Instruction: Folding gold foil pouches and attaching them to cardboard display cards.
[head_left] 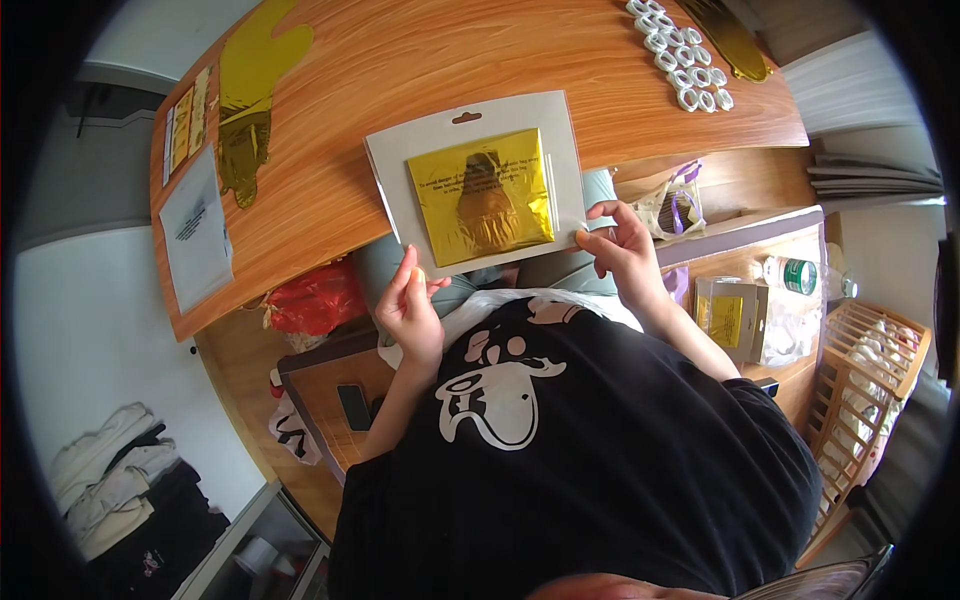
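Note:
A white hanging card (520,112) with a slot near its top edge is held up in front of me, tilted slightly. Against it lies a folded sheet of shiny gold foil (485,205), with dark print and a dark reflection across its middle. My left hand (413,312) pinches the card's lower left corner between thumb and fingers. At the lower right corner, my right hand (630,255) grips it the same way, thumb on the front. Both hands are closed on the card, which hangs over my lap by the table's near edge.
On the wooden table (420,60) lie a flat gold foil balloon (262,75), a clear plastic bag (195,240), several white rings (690,75) and another gold foil piece (735,45). To my right are a similar carded pack (745,320) and a bottle (797,275). A phone (353,407) lies lower left.

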